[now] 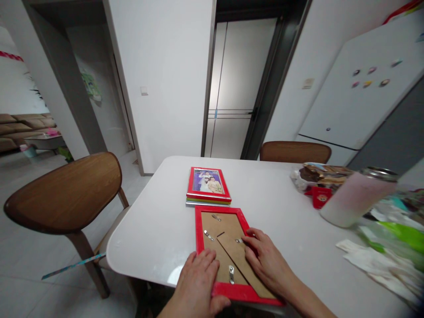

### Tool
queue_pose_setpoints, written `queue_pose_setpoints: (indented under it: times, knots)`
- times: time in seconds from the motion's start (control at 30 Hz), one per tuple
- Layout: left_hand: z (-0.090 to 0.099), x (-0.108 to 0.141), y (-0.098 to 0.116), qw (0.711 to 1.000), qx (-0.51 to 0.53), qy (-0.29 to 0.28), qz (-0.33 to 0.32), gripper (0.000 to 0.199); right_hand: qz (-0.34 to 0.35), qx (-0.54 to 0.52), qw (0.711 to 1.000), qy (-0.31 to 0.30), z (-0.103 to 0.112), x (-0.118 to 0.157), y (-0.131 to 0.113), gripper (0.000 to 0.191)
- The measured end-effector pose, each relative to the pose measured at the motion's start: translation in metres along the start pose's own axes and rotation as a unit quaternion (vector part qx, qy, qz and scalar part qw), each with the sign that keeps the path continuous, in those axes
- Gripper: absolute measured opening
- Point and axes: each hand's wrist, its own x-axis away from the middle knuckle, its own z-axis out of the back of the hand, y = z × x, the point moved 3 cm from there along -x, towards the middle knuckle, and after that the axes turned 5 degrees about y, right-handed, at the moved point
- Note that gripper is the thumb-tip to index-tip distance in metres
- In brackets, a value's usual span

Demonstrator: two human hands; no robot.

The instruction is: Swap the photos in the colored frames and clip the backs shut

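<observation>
A red picture frame (199, 229) lies face down on the white table, its brown backing board (228, 260) up. Small metal clips sit around the board, one (231, 274) near the bottom edge. My left hand (198, 278) holds the frame's near left corner, fingers together on the board and thumb along the bottom edge. Curled over the right edge is my right hand (265, 256), fingertips touching the right metal clip (239, 240); part of that clip is hidden. Just beyond, a stack of frames has a red framed photo (208, 181) on top.
At the right stand a pink-and-white tumbler (359, 196), a white cloth (374, 265), green plastic packaging (397, 234) and bagged items (321, 174). Wooden chairs are at the left (73, 190) and far side (294, 152). The table's rounded edge (114, 247) is left.
</observation>
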Motion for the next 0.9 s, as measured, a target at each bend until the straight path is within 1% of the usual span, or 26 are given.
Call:
queue_pose_setpoints:
  times: [0.17, 0.3, 0.37, 0.43, 0.47, 0.53, 0.6, 0.67, 0.73, 0.9]
  knots:
    - [0.001, 0.001, 0.001, 1.0, 0.0, 0.003, 0.0, 0.062, -0.013, -0.001, 1.0, 0.003, 0.0, -0.001, 0.001, 0.028]
    - [0.002, 0.002, 0.0, 1.0, -0.005, 0.02, -0.009, 0.062, -0.007, 0.017, 1.0, -0.003, 0.001, 0.001, 0.001, 0.03]
    - [0.003, 0.002, -0.003, 1.0, -0.009, 0.025, -0.013, 0.062, 0.012, 0.023, 1.0, 0.005, 0.004, 0.006, -0.005, 0.031]
    - [0.004, 0.001, -0.006, 0.999, -0.011, 0.026, -0.018, 0.061, 0.06, 0.015, 0.998, 0.005, 0.009, 0.015, -0.017, 0.031]
    - [0.004, 0.001, -0.007, 0.999, -0.011, 0.025, -0.021, 0.061, 0.091, 0.005, 0.996, -0.007, 0.011, 0.02, -0.025, 0.03]
    - [0.005, 0.0, -0.01, 0.999, -0.009, 0.025, -0.024, 0.06, 0.148, -0.019, 0.987, -0.052, 0.013, 0.029, -0.041, 0.029]
    - [0.005, 0.0, -0.011, 0.999, -0.006, 0.026, -0.024, 0.059, 0.177, -0.029, 0.979, -0.096, 0.015, 0.034, -0.053, 0.028]
    - [0.004, 0.001, -0.011, 0.999, -0.004, 0.028, -0.025, 0.057, 0.183, -0.024, 0.975, -0.12, 0.015, 0.034, -0.057, 0.028]
    - [0.004, 0.001, -0.011, 0.999, -0.001, 0.033, -0.023, 0.053, 0.177, -0.011, 0.975, -0.131, 0.015, 0.032, -0.057, 0.028]
    - [0.004, 0.002, -0.012, 0.999, 0.009, 0.032, -0.017, 0.04, 0.157, -0.003, 0.976, -0.154, 0.008, 0.017, -0.058, 0.021]
